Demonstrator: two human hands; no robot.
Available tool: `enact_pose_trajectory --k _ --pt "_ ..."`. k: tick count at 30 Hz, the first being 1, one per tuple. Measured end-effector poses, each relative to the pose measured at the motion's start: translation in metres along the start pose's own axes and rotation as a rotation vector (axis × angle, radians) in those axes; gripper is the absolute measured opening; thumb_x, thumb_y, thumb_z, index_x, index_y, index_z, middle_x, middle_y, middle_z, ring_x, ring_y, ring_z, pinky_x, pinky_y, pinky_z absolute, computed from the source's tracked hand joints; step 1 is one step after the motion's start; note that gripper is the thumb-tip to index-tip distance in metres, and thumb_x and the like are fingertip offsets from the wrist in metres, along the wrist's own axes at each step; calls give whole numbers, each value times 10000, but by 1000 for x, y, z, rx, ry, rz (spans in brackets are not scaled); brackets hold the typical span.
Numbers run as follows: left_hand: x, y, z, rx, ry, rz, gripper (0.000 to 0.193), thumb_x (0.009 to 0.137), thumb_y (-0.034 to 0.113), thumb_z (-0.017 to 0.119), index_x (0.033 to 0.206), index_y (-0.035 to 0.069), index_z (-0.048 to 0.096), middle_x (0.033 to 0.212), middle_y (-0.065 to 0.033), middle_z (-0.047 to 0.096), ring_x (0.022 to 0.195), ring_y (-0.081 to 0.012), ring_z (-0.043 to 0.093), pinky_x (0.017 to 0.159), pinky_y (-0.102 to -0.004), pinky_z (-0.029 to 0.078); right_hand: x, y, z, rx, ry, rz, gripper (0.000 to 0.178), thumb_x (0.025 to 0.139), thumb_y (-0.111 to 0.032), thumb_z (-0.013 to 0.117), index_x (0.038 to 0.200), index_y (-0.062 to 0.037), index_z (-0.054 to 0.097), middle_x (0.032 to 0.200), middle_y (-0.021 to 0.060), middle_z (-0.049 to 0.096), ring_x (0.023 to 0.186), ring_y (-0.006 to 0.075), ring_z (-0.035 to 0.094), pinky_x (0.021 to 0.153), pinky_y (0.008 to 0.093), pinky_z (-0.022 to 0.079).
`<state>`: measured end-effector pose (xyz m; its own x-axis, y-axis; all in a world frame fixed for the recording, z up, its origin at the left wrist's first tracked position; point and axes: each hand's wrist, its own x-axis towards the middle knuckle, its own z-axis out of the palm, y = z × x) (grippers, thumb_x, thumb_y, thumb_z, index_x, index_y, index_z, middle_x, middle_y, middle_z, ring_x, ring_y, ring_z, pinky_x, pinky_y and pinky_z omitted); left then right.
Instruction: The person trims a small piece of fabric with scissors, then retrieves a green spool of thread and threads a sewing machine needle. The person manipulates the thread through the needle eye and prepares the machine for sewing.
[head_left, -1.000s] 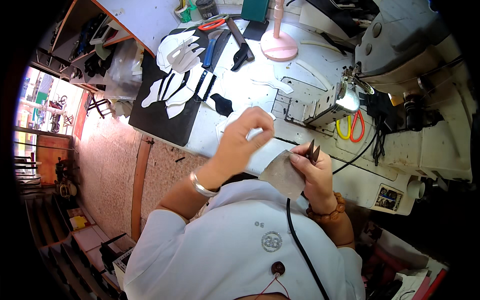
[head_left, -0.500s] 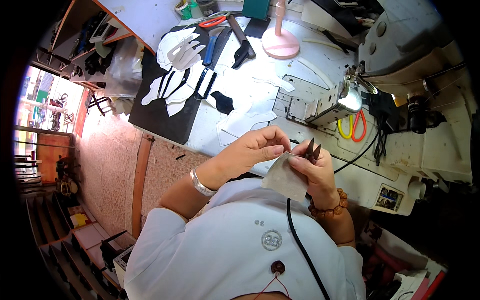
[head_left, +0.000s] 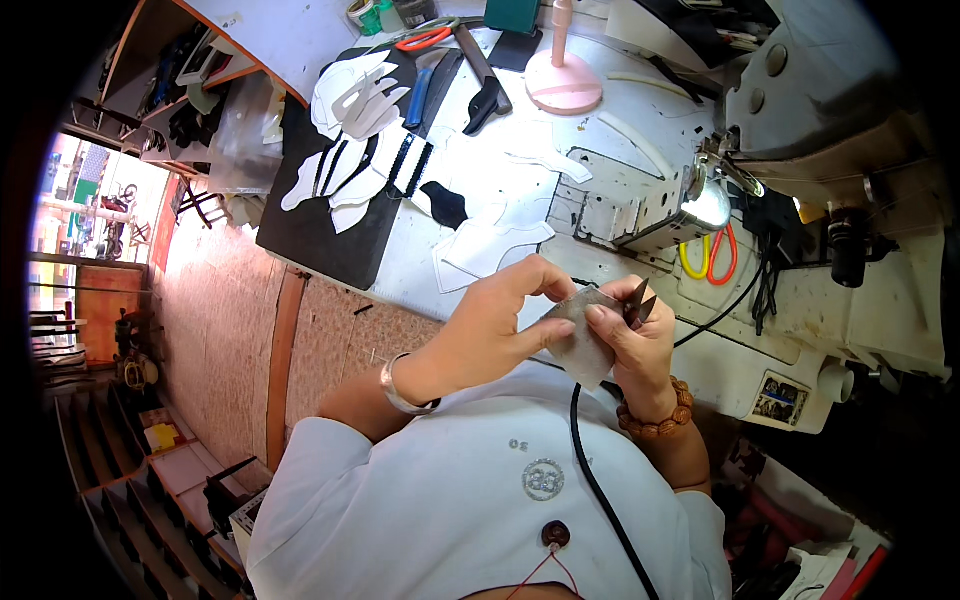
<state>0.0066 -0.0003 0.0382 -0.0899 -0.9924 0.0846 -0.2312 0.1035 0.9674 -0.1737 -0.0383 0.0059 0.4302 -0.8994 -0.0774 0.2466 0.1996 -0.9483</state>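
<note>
Your left hand (head_left: 495,325) and right hand (head_left: 635,345) pinch the grey piece (head_left: 580,335) between them, little snips (head_left: 637,300) in your right, over the table's near edge (head_left: 420,290).

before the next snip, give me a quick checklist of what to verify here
1. Left hand pinching the grey piece: ok.
2. Right hand holding the snips: ok.
3. Snip tips clear of the left fingers: ok, they point up and away.
4. Thread to cut visible at the tips: cannot tell, too small.
5. Piece held above the table, off the white cut pieces: ok.
</note>
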Motion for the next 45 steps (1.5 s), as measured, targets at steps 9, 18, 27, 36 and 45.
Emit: enact_pose_trajectory --k 9,18,27,36,45 --pt "3 -8 7 270 187 242 166 715 -20 702 831 24 591 862 -66 596 712 -168 567 604 -271 469 4 -8 -1 213 -98 211 154 836 -62 632 948 43 614 811 30 629 696 52 543 618 196 446" --pt "7 -11 7 717 183 496 198 650 -1 669 836 51 625 836 -50 579 678 -203 539 589 -309 410 3 -6 5 -311 -18 -73 134 867 -93 606 887 38 626 688 9 607 598 40 503 537 199 427" --pt "18 -7 -1 764 61 532 162 594 2 644 720 55 557 770 -55 548 673 -219 526 593 -318 401 5 -12 2 -500 -108 -122 96 854 -52 593 874 38 623 670 37 616 556 69 526 523 204 437" --pt "14 -18 -25 792 250 376 141 663 12 699 699 64 573 707 -49 558 642 -223 519 603 -325 381 6 -3 -2 257 99 254 109 838 -76 607 881 25 606 770 33 620 651 66 553 586 206 451" --pt "16 -4 11 528 258 484 229 659 53 730 852 98 614 815 -44 592 749 -225 533 664 -331 387 0 -6 7 -9 18 50 131 885 -103 582 901 23 613 771 8 612 676 39 521 596 191 433"
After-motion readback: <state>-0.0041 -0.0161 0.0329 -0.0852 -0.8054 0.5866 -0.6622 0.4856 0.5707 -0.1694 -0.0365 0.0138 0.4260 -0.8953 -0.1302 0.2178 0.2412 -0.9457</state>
